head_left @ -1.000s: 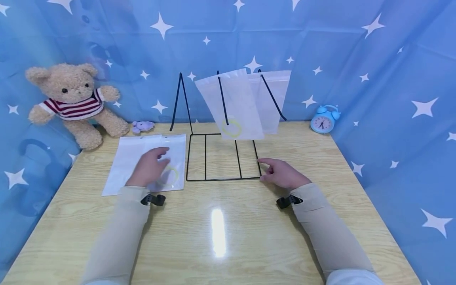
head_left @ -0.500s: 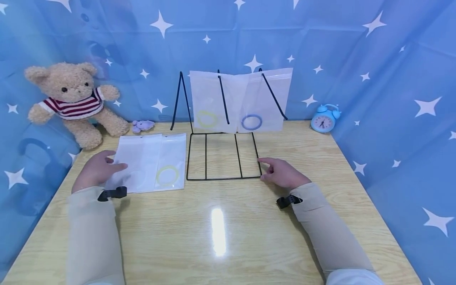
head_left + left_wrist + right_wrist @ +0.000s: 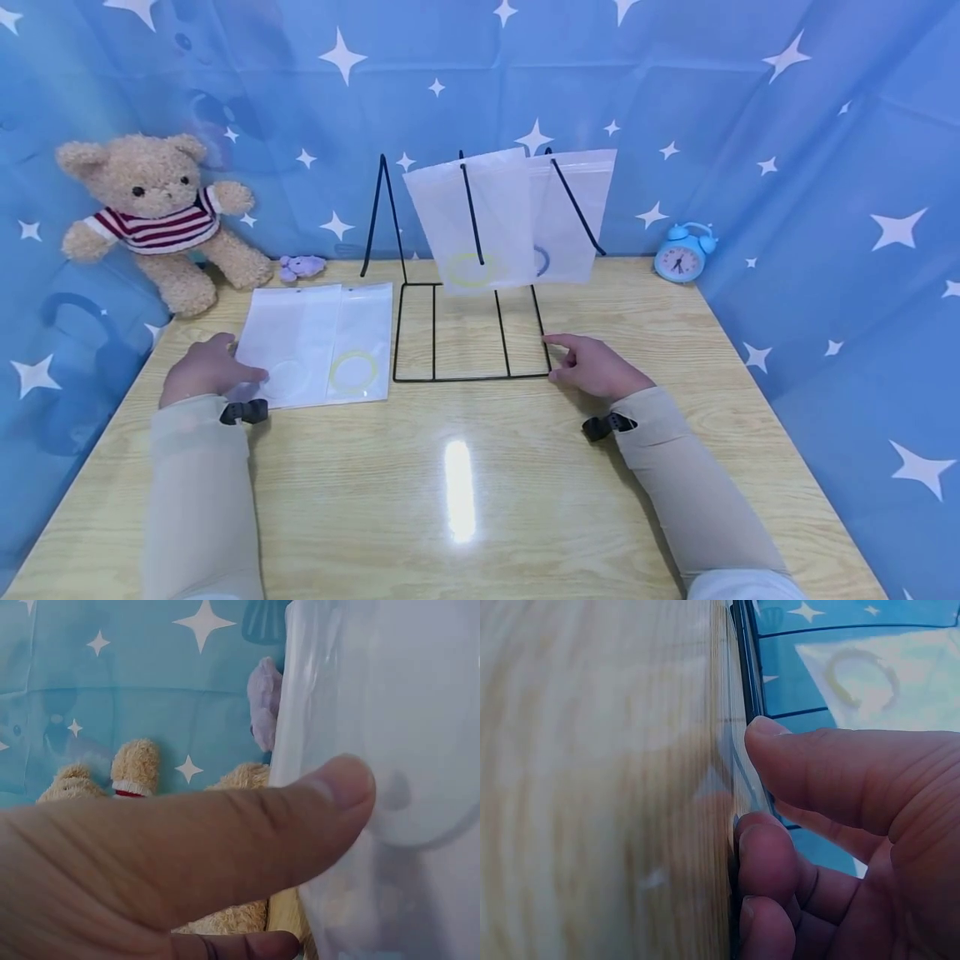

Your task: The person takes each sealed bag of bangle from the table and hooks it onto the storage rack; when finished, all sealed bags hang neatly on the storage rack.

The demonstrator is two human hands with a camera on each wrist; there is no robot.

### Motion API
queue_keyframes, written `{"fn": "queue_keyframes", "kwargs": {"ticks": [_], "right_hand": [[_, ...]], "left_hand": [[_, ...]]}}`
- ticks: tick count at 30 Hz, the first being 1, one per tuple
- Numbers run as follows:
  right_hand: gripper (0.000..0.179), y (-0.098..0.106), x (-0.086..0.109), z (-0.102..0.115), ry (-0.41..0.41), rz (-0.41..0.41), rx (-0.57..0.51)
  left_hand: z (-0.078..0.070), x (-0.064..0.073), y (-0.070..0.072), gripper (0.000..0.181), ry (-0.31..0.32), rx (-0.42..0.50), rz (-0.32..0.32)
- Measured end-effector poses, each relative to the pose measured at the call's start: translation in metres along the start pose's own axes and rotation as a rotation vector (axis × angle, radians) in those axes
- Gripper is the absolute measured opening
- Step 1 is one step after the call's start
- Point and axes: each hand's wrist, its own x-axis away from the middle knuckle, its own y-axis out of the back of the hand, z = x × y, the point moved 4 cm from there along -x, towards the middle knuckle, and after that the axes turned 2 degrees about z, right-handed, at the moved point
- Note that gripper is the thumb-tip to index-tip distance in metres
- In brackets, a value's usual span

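My left hand (image 3: 206,371) is at the left edge of the translucent white plastic bags (image 3: 292,325) lying side by side on the table. In the left wrist view the thumb reaches over a bag's surface (image 3: 420,690), and a fingertip shows below by its edge. A yellow ring (image 3: 352,372) shows in the right-hand bag. With thumb and index finger my right hand (image 3: 596,364) holds the front right corner of a black wire rack (image 3: 472,379). Two similar bags hang from its prongs, one with a yellow ring (image 3: 465,268), the other with a blue ring (image 3: 542,260).
A teddy bear (image 3: 150,200) in a striped sweater sits at the back left, with a small purple plush toy (image 3: 302,267) beside it. A blue alarm clock (image 3: 684,252) stands at the back right. The rack's left prong (image 3: 371,217) is bare.
My left hand moved left from over the bags to their left edge, then settled lower there. The hanging bags swing. My right hand stays at the rack's corner.
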Motion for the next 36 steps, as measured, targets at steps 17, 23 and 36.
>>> {"fn": "queue_keyframes", "kwargs": {"ticks": [17, 23, 36], "right_hand": [[0.068, 0.000, 0.000, -0.001, -0.002, 0.003, -0.026], [0.068, 0.000, -0.001, -0.001, 0.002, 0.003, -0.022], [0.068, 0.000, 0.000, -0.001, 0.003, 0.002, -0.038]], "left_hand": [[-0.005, 0.001, -0.004, 0.117, -0.035, 0.069, 0.062], [-0.010, 0.005, -0.002, 0.099, -0.066, 0.035, 0.047], [-0.012, 0.000, 0.000, 0.049, -0.175, 0.111, 0.032]]}}
